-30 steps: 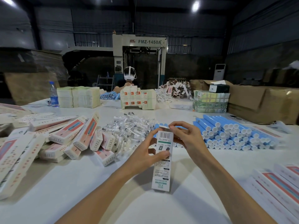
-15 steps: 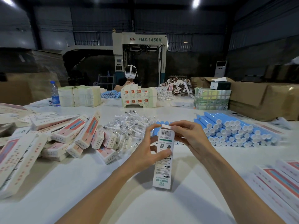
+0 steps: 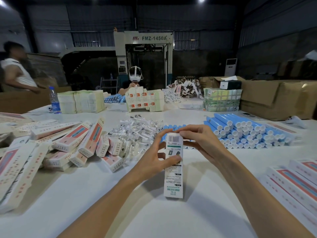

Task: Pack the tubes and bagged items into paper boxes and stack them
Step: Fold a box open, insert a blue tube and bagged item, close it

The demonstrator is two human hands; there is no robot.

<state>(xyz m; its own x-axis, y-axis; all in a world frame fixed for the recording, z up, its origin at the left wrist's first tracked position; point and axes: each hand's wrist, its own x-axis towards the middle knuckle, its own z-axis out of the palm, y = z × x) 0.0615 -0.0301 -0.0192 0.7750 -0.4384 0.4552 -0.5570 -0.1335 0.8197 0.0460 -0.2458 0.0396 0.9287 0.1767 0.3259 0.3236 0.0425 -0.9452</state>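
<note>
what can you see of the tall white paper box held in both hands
The tall white paper box is slim and stands nearly upright, its lower end apparently on the white table. Its near face shows a barcode at the top, a green stripe, small print and teal lettering upside down at the bottom. The left hand grips its middle, thumb across the face; the right hand pinches its top end.

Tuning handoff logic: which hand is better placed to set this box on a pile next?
Left, probably. The left hand has its grip round the middle of the box; the right hand only pinches its top end. The box pile lies to its left.
</note>
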